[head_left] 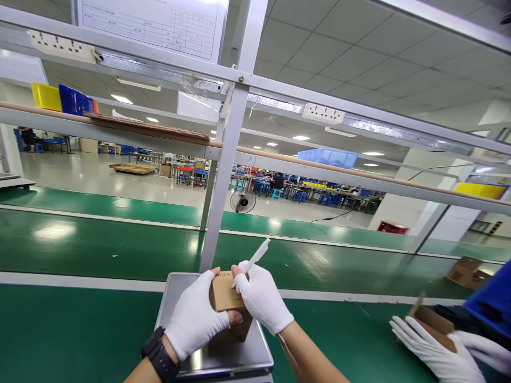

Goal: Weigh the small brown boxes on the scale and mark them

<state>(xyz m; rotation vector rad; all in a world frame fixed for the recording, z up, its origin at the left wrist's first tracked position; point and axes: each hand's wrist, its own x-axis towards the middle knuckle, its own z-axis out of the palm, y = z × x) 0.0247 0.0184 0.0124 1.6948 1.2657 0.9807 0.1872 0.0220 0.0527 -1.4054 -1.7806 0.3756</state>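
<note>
My left hand (195,319), in a white glove with bare fingertips and a black watch at the wrist, grips a small brown cardboard box (224,299). The box rests on a flat metal scale platform (223,359) on the green bench. My right hand (263,298), also gloved, holds a white pen (257,256) with its tip at the top of the box; its thumb touches the box.
A white frame post (223,181) rises just behind the scale. Green conveyor belts (99,239) run across behind it. At the lower right, a co-worker's gloved hands (435,346) hold another brown box (433,322) beside a blue bin (493,298). More cardboard boxes (465,271) lie at the far right.
</note>
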